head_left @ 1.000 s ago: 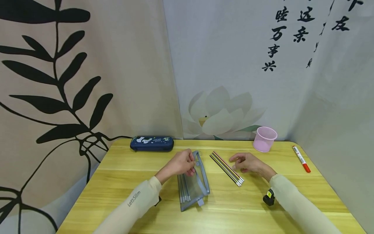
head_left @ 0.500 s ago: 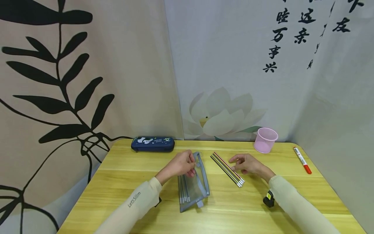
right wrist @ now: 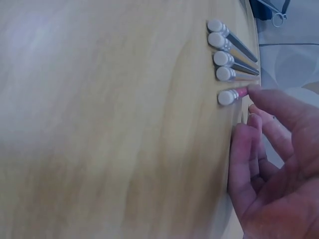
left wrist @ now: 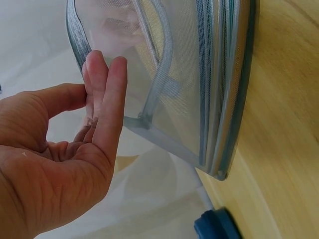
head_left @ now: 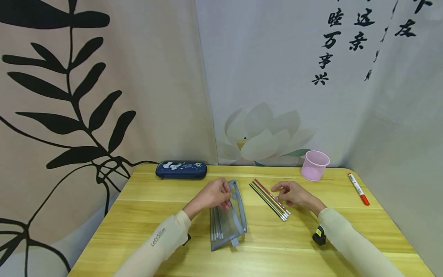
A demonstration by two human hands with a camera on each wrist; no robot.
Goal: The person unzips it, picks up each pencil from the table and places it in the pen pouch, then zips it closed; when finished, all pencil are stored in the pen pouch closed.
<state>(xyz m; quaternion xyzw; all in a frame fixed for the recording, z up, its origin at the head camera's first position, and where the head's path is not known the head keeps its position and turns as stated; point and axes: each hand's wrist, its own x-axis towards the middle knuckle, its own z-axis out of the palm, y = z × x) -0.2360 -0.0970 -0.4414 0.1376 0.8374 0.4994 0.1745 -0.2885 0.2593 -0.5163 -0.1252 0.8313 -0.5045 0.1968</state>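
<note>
My left hand (head_left: pixel 215 193) pinches the upper edge of a grey mesh zip pencil bag (head_left: pixel 225 223), which stands partly raised and gapes at its top. Several pencils (head_left: pixel 216 225) show through the mesh along its left side. In the left wrist view, thumb and fingers meet at the bag's rim (left wrist: pixel 79 35). Near the middle of the table my right hand (head_left: pixel 294 193) holds a red pencil (right wrist: pixel 242 91) between thumb and forefinger, close to its white eraser end. Beside it several more pencils (head_left: pixel 268 202) lie in a row.
A dark blue pencil case (head_left: pixel 181 170) lies at the table's back left edge. Toward the back right stands a pink cup (head_left: pixel 315 166). A red-capped white marker (head_left: pixel 358 189) lies near the right edge of the wooden table (head_left: pixel 277 254).
The red pencil has shifted slightly to the right, apart from the row, with my right hand on it. My left hand keeps its grip on the bag, which has barely moved.
</note>
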